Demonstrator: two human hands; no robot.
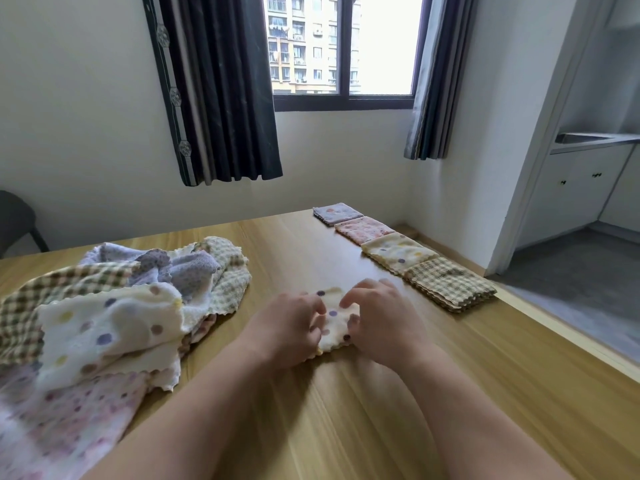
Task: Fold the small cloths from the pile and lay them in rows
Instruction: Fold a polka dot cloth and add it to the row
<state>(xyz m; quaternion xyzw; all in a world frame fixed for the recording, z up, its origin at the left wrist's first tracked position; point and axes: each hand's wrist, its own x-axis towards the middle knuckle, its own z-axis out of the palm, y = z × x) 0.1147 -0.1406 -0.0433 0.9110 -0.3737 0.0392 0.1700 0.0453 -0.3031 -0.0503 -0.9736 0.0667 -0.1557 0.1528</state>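
Observation:
A small cream cloth with coloured dots (333, 318) lies folded on the wooden table (346, 393) in front of me. My left hand (284, 330) grips its left edge with curled fingers. My right hand (377, 323) grips its right edge the same way. A loose pile of unfolded cloths (114, 306) covers the table's left side: checked, lilac, dotted cream and pink ones. Along the right edge lies a row of folded cloths: a lilac one (336, 213), a pink one (363, 229), a dotted cream one (398, 252) and a checked one (450, 283).
The table's right edge (561, 337) drops to a grey floor. A wall with a window and dark curtains (225, 98) stands behind the table. A dark chair (17, 220) shows at the far left. Bare wood lies between the pile and the row.

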